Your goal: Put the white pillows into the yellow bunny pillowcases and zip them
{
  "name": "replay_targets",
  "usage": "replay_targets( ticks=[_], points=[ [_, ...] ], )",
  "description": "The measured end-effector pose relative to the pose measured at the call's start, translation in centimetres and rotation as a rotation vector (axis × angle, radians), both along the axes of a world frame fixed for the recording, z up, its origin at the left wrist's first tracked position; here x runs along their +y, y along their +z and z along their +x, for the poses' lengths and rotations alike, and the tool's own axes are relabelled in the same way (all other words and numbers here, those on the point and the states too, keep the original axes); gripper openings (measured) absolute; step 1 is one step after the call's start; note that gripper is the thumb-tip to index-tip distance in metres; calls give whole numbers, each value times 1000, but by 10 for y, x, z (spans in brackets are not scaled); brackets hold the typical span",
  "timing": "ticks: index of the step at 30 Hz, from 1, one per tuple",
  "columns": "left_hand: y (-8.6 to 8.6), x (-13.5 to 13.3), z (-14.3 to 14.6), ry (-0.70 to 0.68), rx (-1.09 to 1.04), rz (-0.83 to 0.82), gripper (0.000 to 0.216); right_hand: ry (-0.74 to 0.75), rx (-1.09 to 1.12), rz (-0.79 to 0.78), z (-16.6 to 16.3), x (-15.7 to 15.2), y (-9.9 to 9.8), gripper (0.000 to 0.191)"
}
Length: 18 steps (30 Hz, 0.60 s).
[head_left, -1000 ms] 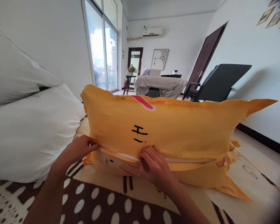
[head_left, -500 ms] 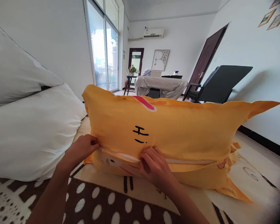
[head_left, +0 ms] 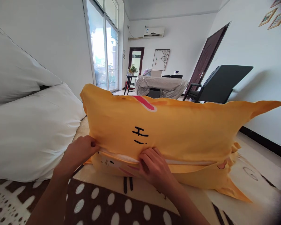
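Note:
A yellow pillow in a cartoon-print case (head_left: pixel 182 131) stands on its long edge on the patterned blanket (head_left: pixel 112 206). Along its lower edge runs a white zipper opening (head_left: pixel 189 162) with the white filling showing. My left hand (head_left: pixel 78 153) pinches the left end of that opening, fingers closed on the yellow fabric. At the middle of the opening, my right hand (head_left: pixel 154 167) has its fingers curled and pressed on the seam, gripping the case there.
Two big white pillows (head_left: pixel 30 131) are stacked at the left, touching the yellow one's corner. Beyond are a glass sliding door (head_left: pixel 104 47), a covered sofa (head_left: pixel 161 86), a black reclining chair (head_left: pixel 217 82) and a dark door (head_left: pixel 207 56).
Both hands stay on the zipper seam. The view has shifted only slightly; the pillow and my grip look the same.

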<state>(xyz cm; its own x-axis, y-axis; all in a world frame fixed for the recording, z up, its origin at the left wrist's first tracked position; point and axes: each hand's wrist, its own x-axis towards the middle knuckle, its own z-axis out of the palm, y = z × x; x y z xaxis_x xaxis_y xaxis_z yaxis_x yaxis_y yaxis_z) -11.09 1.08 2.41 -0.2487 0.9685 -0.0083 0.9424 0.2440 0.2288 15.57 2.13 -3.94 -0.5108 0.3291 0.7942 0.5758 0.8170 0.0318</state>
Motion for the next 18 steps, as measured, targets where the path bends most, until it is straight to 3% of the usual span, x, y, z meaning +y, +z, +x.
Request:
replay_targets(
  ticks=[11,13,15,18],
  points=[
    [2,-3,-1,6,83,18,28,-8,-19,6,-1,-1,2,17],
    [3,-10,-4,-100,97,90,25,-6,-2,-2,-1,-1,1,17],
    [1,-18,-5,-290,64,171,20,-9,12,-3,-1,-1,1,17],
    [-5,-26,1,-560,18,157,29,-6,15,7,-1,-1,0,17]
  ],
)
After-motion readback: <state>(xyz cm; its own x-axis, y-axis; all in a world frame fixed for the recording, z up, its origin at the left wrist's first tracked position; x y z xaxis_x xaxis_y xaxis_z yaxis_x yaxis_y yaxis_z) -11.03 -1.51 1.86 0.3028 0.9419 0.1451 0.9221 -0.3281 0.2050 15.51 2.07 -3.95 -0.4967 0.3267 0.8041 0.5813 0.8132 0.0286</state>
